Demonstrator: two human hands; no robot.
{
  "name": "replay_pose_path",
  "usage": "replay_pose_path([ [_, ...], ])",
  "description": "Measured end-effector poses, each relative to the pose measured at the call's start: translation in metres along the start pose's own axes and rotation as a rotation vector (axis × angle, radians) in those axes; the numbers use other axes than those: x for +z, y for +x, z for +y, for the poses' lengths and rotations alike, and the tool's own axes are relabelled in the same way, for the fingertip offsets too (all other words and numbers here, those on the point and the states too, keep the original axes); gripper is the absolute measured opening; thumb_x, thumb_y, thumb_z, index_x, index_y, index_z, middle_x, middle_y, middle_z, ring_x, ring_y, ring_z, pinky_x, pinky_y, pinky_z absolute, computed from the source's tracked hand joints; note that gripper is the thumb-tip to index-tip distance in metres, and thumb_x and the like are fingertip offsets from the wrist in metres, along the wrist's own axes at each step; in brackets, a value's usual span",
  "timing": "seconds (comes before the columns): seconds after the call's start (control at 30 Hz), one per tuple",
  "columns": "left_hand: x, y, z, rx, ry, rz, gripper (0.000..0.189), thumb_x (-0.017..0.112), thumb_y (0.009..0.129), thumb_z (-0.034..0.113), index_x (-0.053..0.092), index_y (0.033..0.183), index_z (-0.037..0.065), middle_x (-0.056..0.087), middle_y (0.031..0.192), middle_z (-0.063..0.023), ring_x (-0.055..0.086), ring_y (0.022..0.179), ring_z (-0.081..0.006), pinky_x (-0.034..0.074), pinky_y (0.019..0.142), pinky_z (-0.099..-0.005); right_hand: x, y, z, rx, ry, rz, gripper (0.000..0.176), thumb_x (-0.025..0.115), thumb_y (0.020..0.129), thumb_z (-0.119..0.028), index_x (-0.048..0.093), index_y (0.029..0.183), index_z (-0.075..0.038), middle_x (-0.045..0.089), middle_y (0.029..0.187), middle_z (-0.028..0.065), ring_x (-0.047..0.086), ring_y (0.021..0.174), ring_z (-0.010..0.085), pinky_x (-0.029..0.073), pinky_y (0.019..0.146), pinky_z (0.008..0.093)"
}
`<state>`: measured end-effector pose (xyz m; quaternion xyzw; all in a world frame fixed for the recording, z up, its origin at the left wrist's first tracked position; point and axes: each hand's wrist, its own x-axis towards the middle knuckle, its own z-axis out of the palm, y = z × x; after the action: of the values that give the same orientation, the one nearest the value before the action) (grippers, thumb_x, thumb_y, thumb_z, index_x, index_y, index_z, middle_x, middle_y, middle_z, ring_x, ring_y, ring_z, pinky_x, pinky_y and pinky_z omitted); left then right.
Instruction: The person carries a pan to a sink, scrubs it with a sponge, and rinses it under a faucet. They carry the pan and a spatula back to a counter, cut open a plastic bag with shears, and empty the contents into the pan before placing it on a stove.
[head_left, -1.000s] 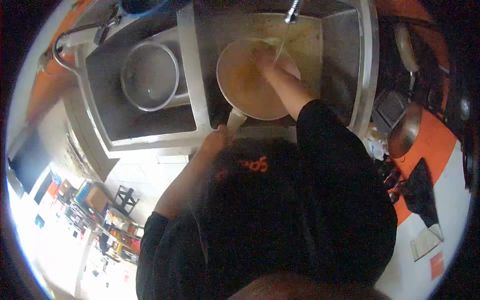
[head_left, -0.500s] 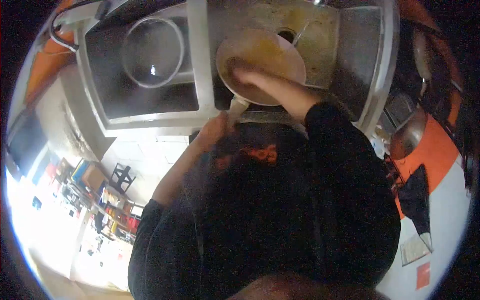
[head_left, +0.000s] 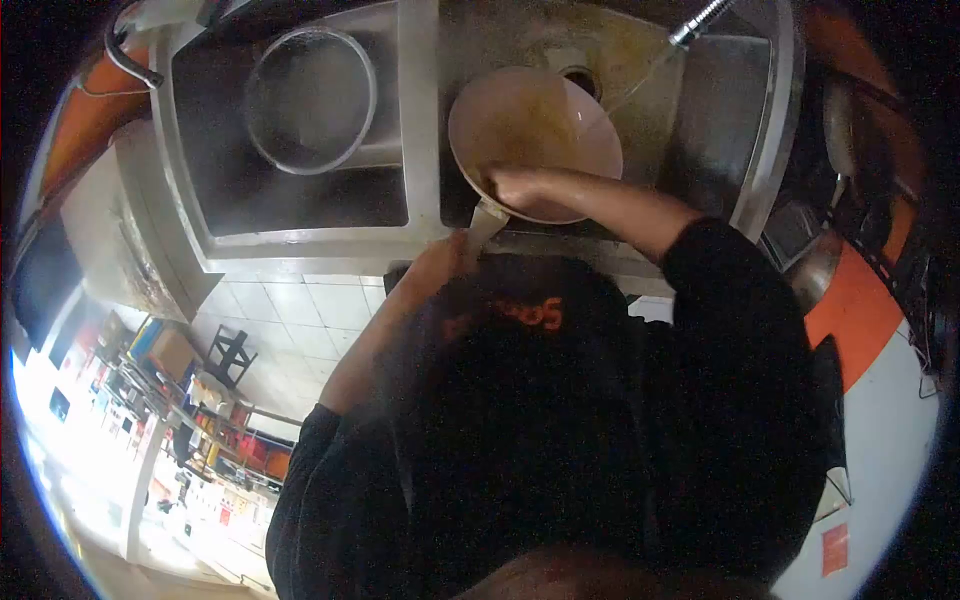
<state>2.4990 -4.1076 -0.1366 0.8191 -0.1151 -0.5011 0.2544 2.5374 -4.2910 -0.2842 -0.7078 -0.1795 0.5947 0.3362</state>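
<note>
A wide light-coloured pan (head_left: 535, 120) with yellowish-brown residue inside is tilted over the right sink basin (head_left: 640, 130). My left hand (head_left: 446, 262) is closed round its pale handle (head_left: 487, 225), near the sink's front edge. Inside the pan, by the rim where the handle joins, my right hand (head_left: 515, 187) is closed on something dark that I cannot make out. A thin stream of water runs down beside the pan from a metal spray hose (head_left: 700, 22) at the top.
In the left basin stands a large round container (head_left: 312, 100). A metal divider (head_left: 420, 120) separates the basins. A curved tap (head_left: 130, 60) is at the upper left. Metal cookware (head_left: 817, 270) lies at the right. Shelves with boxes and a dark stool (head_left: 232, 355) are at the lower left.
My right hand has moved from the pan's left inner side down to the rim near the handle. The spray hose shows more fully, and the view has shifted slightly.
</note>
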Motion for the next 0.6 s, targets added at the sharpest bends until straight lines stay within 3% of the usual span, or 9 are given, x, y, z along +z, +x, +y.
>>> replay_pose_path([
  [0.07,-0.005,0.000,0.002,-0.061,0.055,-0.146,0.039,0.052,0.081,0.026,0.043,0.107,-0.001,0.056,0.085,-0.0286,0.055,0.083,-0.0420,0.043,0.068,-0.0497,-0.032,0.021,-0.013,0.094,-0.324,0.162,0.034,0.050,0.077,-0.012,0.052,0.108,0.002,0.051,0.113,0.0187,0.048,0.105,0.0334,0.039,0.088,0.0394],
  [0.13,-0.005,-0.004,0.006,-0.041,-0.010,-0.086,0.039,0.052,0.081,0.026,0.043,0.107,-0.001,0.056,0.085,-0.0282,0.055,0.083,-0.0423,0.042,0.068,-0.0499,-0.047,0.086,0.057,0.006,-0.440,0.581,0.034,0.051,0.078,-0.015,0.053,0.108,0.000,0.051,0.114,0.0174,0.048,0.105,0.0323,0.040,0.088,0.0384],
  [0.2,-0.003,-0.004,0.006,-0.016,-0.070,-0.054,0.040,0.052,0.082,0.027,0.043,0.108,-0.002,0.056,0.084,-0.0279,0.054,0.083,-0.0426,0.042,0.068,-0.0500,-0.064,0.066,0.094,0.192,-0.177,0.725,0.034,0.052,0.079,-0.018,0.054,0.108,-0.002,0.052,0.112,0.0178,0.049,0.105,0.0308,0.040,0.086,0.0385],
  [0.23,-0.002,-0.002,0.004,-0.067,-0.086,-0.073,0.040,0.052,0.081,0.026,0.043,0.107,-0.002,0.056,0.086,-0.0273,0.054,0.084,-0.0428,0.042,0.069,-0.0497,-0.051,0.060,0.130,0.087,0.155,0.878,0.033,0.051,0.080,-0.018,0.054,0.109,-0.003,0.051,0.114,0.0173,0.049,0.105,0.0300,0.040,0.086,0.0385],
  [0.3,-0.001,-0.001,0.001,-0.118,-0.116,-0.102,0.039,0.052,0.081,0.026,0.044,0.107,-0.002,0.057,0.088,-0.0267,0.054,0.084,-0.0430,0.042,0.070,-0.0493,-0.024,0.038,0.165,0.172,0.304,0.964,0.032,0.050,0.081,-0.018,0.055,0.109,-0.003,0.051,0.114,0.0165,0.051,0.102,0.0287,0.040,0.085,0.0389],
  [0.37,-0.004,-0.001,0.002,-0.018,-0.046,-0.089,0.039,0.055,0.079,0.025,0.045,0.106,-0.002,0.056,0.093,-0.0260,0.054,0.086,-0.0430,0.043,0.072,-0.0484,-0.014,-0.002,0.146,0.369,0.111,0.894,0.032,0.050,0.080,-0.017,0.055,0.109,-0.003,0.052,0.114,0.0164,0.052,0.099,0.0282,0.041,0.084,0.0394],
  [0.43,-0.002,0.000,-0.005,0.069,-0.072,-0.053,0.040,0.057,0.078,0.024,0.044,0.106,-0.002,0.056,0.095,-0.0257,0.054,0.086,-0.0425,0.043,0.072,-0.0480,-0.020,-0.037,0.090,0.616,-0.585,-0.406,0.029,0.048,0.080,-0.014,0.057,0.105,-0.001,0.054,0.110,0.0169,0.054,0.094,0.0272,0.042,0.081,0.0393],
  [0.5,0.000,-0.003,-0.006,0.160,-0.088,-0.002,0.042,0.059,0.076,0.022,0.044,0.107,-0.001,0.056,0.097,-0.0253,0.054,0.087,-0.0420,0.044,0.072,-0.0476,-0.036,-0.077,0.007,0.242,-0.445,-0.503,0.034,0.047,0.075,-0.018,0.059,0.102,0.000,0.055,0.108,0.0189,0.053,0.097,0.0331,0.041,0.079,0.0456],
  [0.6,-0.002,-0.002,-0.004,0.182,-0.063,0.007,0.044,0.061,0.075,0.022,0.043,0.107,-0.001,0.055,0.096,-0.0256,0.054,0.089,-0.0414,0.043,0.074,-0.0471,-0.043,-0.051,-0.034,0.023,0.075,-0.212,0.028,0.045,0.076,-0.007,0.053,0.100,0.003,0.057,0.091,0.0165,0.052,0.081,0.0246,0.042,0.072,0.0368],
])
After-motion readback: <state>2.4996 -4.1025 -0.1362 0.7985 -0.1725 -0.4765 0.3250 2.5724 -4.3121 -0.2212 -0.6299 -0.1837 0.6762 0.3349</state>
